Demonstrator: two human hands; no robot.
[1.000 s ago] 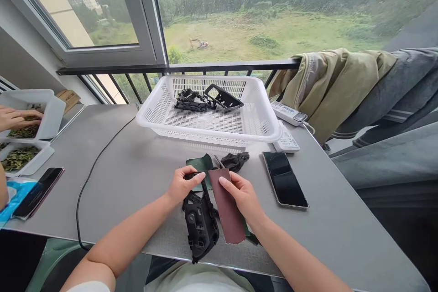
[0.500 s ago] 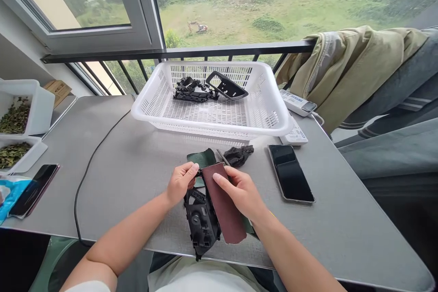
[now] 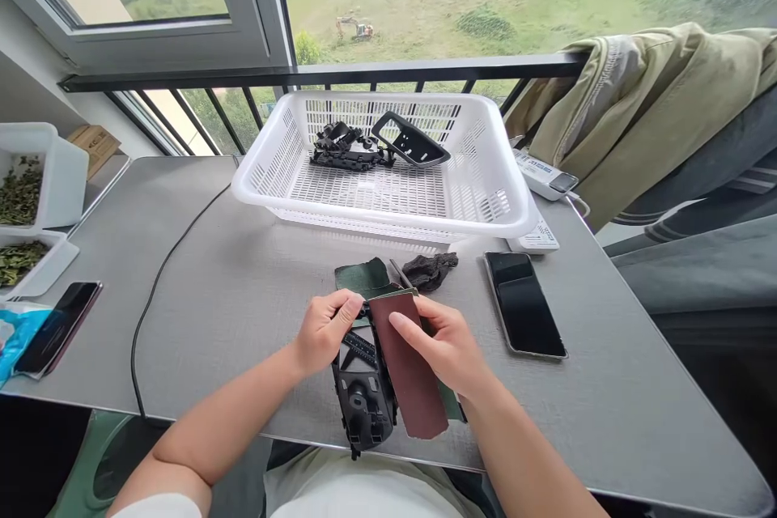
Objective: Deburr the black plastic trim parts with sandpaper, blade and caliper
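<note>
In front of the white basket [image 3: 364,213], I see the person's left hand [image 3: 324,330] gripping a black plastic part [image 3: 364,405], the right hand [image 3: 452,344] holding a maroon strip [image 3: 409,376].

Nearer us than the basket [image 3: 376,214], our left hand [image 3: 328,330] pinches, fingers [image 3: 326,302] curled, while our right hand [image 3: 446,340] grips, thumb [image 3: 411,330] extended, forearms [image 3: 234,406] converging.
</note>
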